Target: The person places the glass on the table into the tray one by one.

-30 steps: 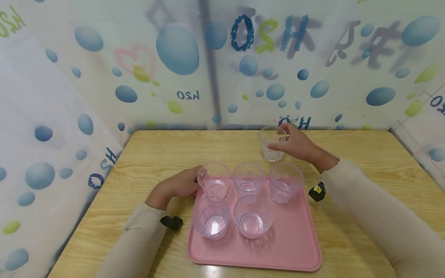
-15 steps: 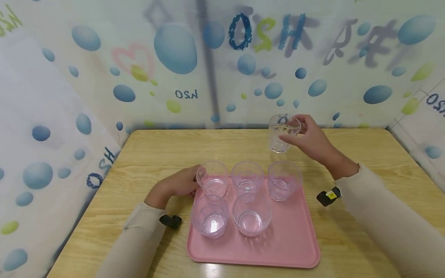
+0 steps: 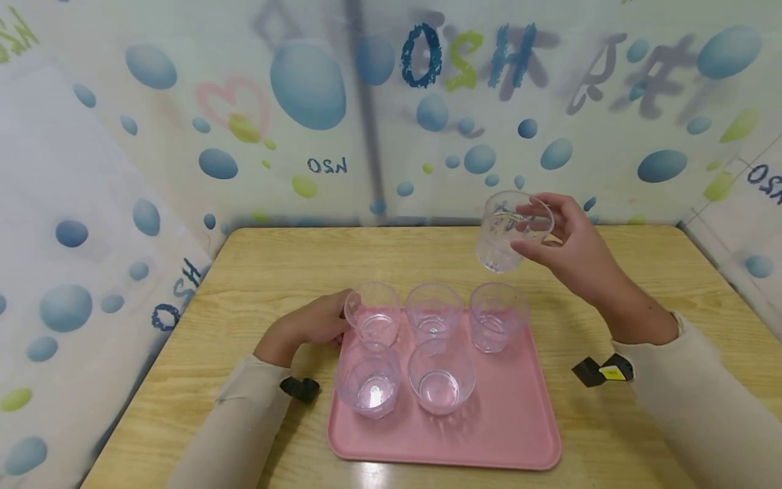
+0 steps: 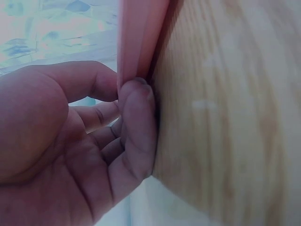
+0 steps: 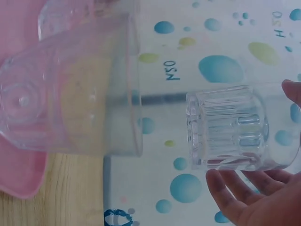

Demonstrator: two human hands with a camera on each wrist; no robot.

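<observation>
My right hand (image 3: 580, 255) holds a clear plastic cup (image 3: 496, 243), raised over the back of the table behind the tray and slightly tilted. In the right wrist view this cup (image 5: 230, 129) shows a ribbed lower part, with fingers along one side and the thumb on the other. My left hand (image 3: 318, 320) grips the back left corner of a pink tray (image 3: 516, 428). Seen from the left wrist, the thumb lies over the tray's edge (image 4: 136, 42) and curled fingers (image 4: 138, 122) press against its outer side. Several similar clear cups, one a front cup (image 3: 442, 380), stand upright on the tray.
Three cups form the tray's back row, including the right-hand cup (image 3: 497, 319) nearest the held one; two stand in front at left and middle. The wooden table (image 3: 293, 261) meets a patterned wall covering (image 3: 391, 183) at its back edge.
My right hand has lifted the cup off the table and moved it right and up, nearer the camera. The left hand and the tray have stayed in place.
</observation>
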